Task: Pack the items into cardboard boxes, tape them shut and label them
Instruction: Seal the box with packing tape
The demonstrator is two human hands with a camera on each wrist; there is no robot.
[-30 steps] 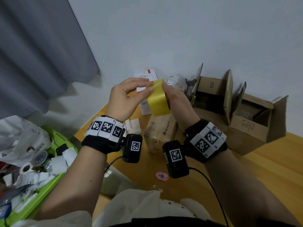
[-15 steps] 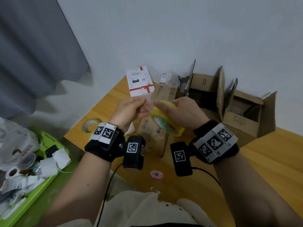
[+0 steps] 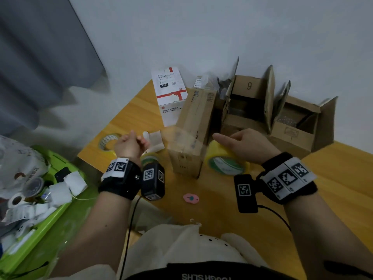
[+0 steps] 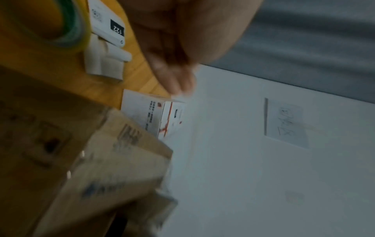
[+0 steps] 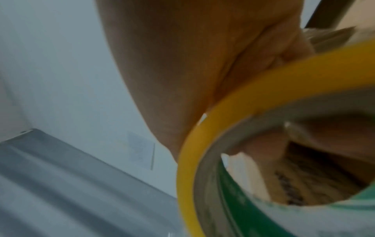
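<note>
Taping step, judging by the strip drawn across. Box between both hands. Roll gripped by right fingers. Strip pinched in left fingers. Next: press strip down, likely along the seam.

Counts on the wooden table

Three brown cardboard boxes: one closed box and two open boxes; one white printed carton; three tape rolls; one pink cutter; two hands; one green bin of paper scraps.
</note>
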